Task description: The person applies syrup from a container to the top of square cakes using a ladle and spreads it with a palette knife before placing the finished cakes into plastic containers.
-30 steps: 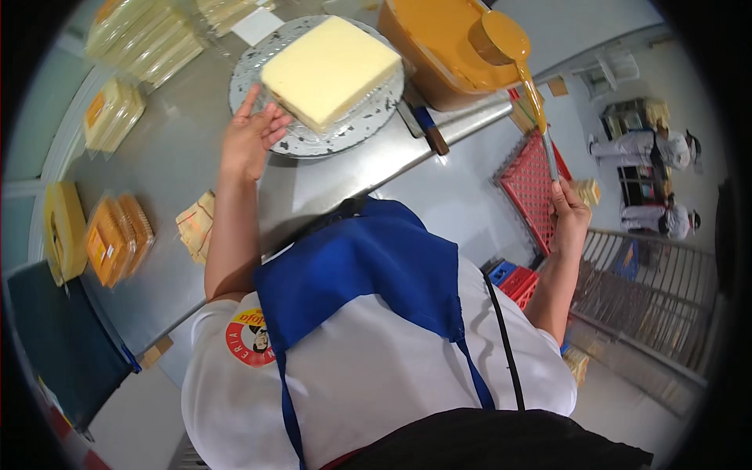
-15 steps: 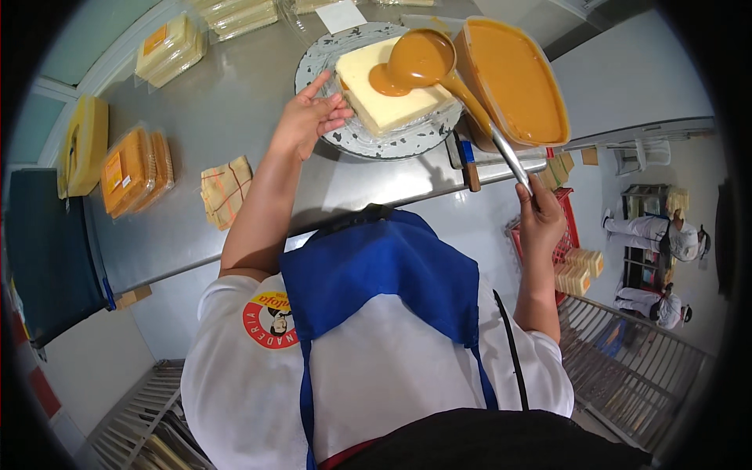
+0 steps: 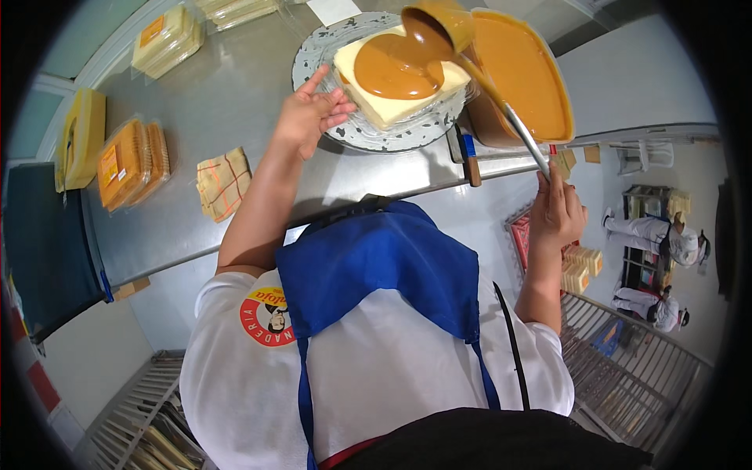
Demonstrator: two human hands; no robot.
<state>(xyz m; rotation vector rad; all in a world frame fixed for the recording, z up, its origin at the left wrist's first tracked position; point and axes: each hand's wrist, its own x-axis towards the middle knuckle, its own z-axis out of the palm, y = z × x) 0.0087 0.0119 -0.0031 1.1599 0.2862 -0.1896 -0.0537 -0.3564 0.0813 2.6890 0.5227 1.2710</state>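
A long-handled ladle (image 3: 470,70) is gripped by the right hand (image 3: 558,213), fingers closed around the handle end, its bowl tipped over a pale square cake (image 3: 403,86). A pool of caramel-coloured spread (image 3: 395,69) is seen on the cake's top. The cake sits on a round patterned board (image 3: 313,59) on the steel table (image 3: 211,94). The board's near edge is touched by the left hand (image 3: 311,113), held open with fingers spread. A tub of the same spread (image 3: 521,74) stands just beside the board.

One cake (image 3: 392,98), one ladle (image 3: 470,63), one tub of caramel (image 3: 525,78), one folded cloth (image 3: 223,182), one knife (image 3: 468,153), two hands.
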